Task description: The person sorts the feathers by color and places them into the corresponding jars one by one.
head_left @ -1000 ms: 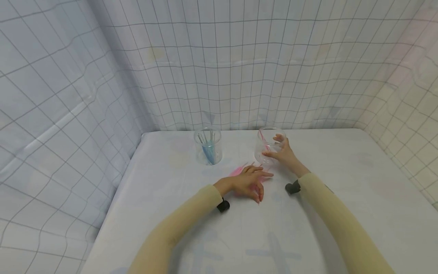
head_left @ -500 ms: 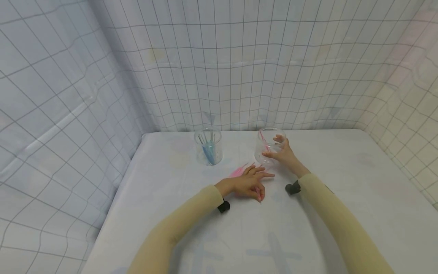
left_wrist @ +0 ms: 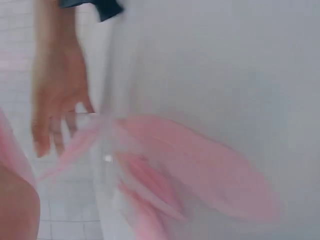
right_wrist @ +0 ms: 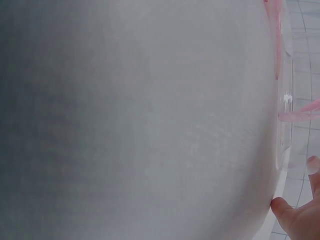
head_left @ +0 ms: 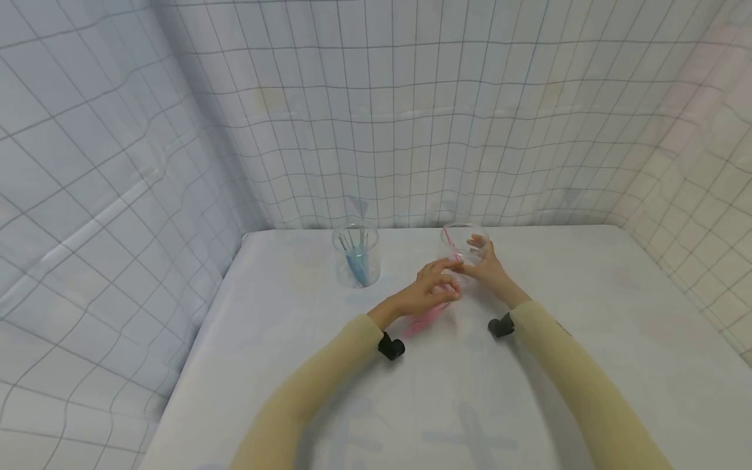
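And here's the left hand (head_left: 427,291), tilted over mid-table, thumb and forefinger narrowed to a pinch, with a pink feather (left_wrist: 9,154) in it, by the look of the left wrist view! Only part of that feather shows, so I can't call its full long axis. Now the right hand (head_left: 492,271): it's curled round the clear jar (head_left: 444,248), sitting at the jar's four o'clock. From the left hand that jar lies at one o'clock, upright, the left fingertips overlapping its front in the head view; touching or not, I can't tell. Inside, a single pink feather leans to eleven. Straight beneath the left hand, at six, loose pink feathers (left_wrist: 200,165) lie on the table (head_left: 446,385), blurred, roughly eight to two; the left hand is the nearer. Farther out, at ten, a second jar (head_left: 375,258) stands with blue feathers (head_left: 358,266). Against half a second ago, the left hand is up and away towards one o'clock, uncovering pink below; the right hasn't budged!
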Action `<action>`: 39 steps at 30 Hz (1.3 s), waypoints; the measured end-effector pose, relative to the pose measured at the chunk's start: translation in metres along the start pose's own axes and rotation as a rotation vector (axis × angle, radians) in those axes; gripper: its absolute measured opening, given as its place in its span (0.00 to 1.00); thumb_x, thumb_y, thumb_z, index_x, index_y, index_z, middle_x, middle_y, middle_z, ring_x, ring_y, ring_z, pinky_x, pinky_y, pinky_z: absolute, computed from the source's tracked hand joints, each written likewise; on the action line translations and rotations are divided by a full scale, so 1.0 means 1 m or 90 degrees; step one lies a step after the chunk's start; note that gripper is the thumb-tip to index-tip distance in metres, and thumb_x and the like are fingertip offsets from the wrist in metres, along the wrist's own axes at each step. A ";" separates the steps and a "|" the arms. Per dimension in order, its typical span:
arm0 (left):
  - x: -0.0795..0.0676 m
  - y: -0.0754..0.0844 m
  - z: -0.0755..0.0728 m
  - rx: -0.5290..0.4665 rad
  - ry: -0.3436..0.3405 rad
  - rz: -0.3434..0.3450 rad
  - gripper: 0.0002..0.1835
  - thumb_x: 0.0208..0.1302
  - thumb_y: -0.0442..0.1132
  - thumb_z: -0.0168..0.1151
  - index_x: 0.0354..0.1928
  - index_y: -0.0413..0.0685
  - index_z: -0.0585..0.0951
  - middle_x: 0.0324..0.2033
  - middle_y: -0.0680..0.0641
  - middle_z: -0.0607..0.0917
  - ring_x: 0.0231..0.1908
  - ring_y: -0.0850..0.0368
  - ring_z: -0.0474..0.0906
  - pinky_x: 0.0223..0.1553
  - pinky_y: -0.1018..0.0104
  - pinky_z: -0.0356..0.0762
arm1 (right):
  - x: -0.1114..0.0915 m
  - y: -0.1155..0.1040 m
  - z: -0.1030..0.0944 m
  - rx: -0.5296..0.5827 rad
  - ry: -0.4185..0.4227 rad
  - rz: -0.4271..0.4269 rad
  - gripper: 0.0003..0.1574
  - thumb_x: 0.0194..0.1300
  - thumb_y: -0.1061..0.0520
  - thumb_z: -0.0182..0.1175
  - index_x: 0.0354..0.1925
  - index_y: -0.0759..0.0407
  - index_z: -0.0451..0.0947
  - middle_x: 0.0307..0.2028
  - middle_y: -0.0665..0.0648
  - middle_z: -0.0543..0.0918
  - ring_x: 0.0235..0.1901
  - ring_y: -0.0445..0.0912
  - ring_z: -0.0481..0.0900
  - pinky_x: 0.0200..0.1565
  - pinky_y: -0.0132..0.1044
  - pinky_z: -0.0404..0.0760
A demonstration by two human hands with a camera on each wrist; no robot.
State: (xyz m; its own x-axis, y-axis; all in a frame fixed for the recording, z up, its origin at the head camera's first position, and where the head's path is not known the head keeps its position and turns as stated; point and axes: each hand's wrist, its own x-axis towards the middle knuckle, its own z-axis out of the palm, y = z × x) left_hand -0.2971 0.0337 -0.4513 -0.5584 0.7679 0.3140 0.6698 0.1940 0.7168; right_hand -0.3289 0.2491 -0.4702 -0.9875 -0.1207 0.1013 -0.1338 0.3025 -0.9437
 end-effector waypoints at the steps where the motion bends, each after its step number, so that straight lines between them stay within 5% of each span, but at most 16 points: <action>1: 0.003 0.003 -0.003 -0.012 0.029 0.002 0.05 0.67 0.39 0.59 0.37 0.46 0.81 0.69 0.46 0.59 0.70 0.51 0.41 0.65 0.46 0.36 | 0.001 0.000 0.000 0.006 0.003 -0.005 0.54 0.58 0.60 0.68 0.69 0.59 0.42 0.68 0.65 0.54 0.67 0.60 0.51 0.62 0.55 0.56; 6: 0.023 0.013 -0.018 -0.118 0.179 -0.014 0.07 0.69 0.37 0.57 0.40 0.39 0.79 0.69 0.49 0.59 0.68 0.53 0.46 0.63 0.44 0.47 | 0.003 0.001 0.000 -0.018 0.015 -0.001 0.56 0.56 0.57 0.71 0.68 0.60 0.43 0.68 0.64 0.56 0.67 0.59 0.52 0.63 0.55 0.53; 13: 0.059 0.016 -0.036 -0.368 0.350 -0.082 0.17 0.74 0.42 0.49 0.46 0.32 0.75 0.71 0.49 0.55 0.68 0.54 0.51 0.65 0.55 0.52 | 0.003 0.001 0.000 -0.060 0.025 0.041 0.62 0.52 0.46 0.73 0.69 0.56 0.43 0.68 0.61 0.56 0.67 0.57 0.51 0.64 0.57 0.51; 21: 0.088 0.003 -0.031 -0.540 0.497 -0.158 0.23 0.73 0.44 0.50 0.57 0.29 0.72 0.71 0.46 0.52 0.70 0.53 0.47 0.65 0.61 0.52 | 0.000 0.006 0.004 -0.058 0.030 0.047 0.63 0.49 0.44 0.74 0.69 0.56 0.45 0.67 0.60 0.57 0.65 0.57 0.54 0.63 0.57 0.52; 24: 0.095 -0.001 -0.029 -0.571 0.547 -0.204 0.19 0.72 0.44 0.52 0.51 0.33 0.76 0.72 0.45 0.51 0.71 0.53 0.43 0.65 0.63 0.51 | 0.000 0.009 0.006 -0.054 0.026 0.044 0.64 0.48 0.43 0.75 0.69 0.56 0.45 0.67 0.59 0.57 0.65 0.57 0.54 0.63 0.56 0.53; 28: 0.100 -0.001 -0.030 -0.630 0.578 -0.228 0.13 0.71 0.44 0.54 0.44 0.41 0.78 0.73 0.46 0.45 0.71 0.54 0.38 0.67 0.60 0.45 | -0.001 0.011 0.006 -0.056 0.015 0.034 0.64 0.48 0.42 0.74 0.70 0.53 0.44 0.67 0.58 0.57 0.65 0.58 0.53 0.62 0.57 0.55; 32: 0.103 0.005 -0.034 -0.693 0.567 -0.226 0.17 0.71 0.45 0.53 0.53 0.40 0.76 0.74 0.50 0.40 0.71 0.53 0.34 0.68 0.54 0.34 | -0.001 0.009 0.004 -0.057 0.009 0.019 0.62 0.51 0.44 0.73 0.70 0.52 0.43 0.67 0.58 0.56 0.66 0.60 0.51 0.61 0.58 0.57; 39: 0.112 0.014 -0.037 -0.762 0.569 -0.219 0.23 0.70 0.43 0.54 0.62 0.39 0.71 0.74 0.53 0.41 0.71 0.53 0.37 0.67 0.54 0.30 | 0.000 0.003 0.000 -0.063 0.016 0.005 0.61 0.52 0.46 0.73 0.70 0.54 0.43 0.68 0.59 0.56 0.66 0.60 0.50 0.62 0.58 0.54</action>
State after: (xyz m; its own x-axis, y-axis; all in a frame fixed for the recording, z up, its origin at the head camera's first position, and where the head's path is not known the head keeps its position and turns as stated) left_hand -0.3687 0.0993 -0.3833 -0.9949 0.0986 -0.0214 -0.0804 -0.6469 0.7584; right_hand -0.3297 0.2502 -0.4728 -0.9902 -0.0946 0.1029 -0.1322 0.3951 -0.9091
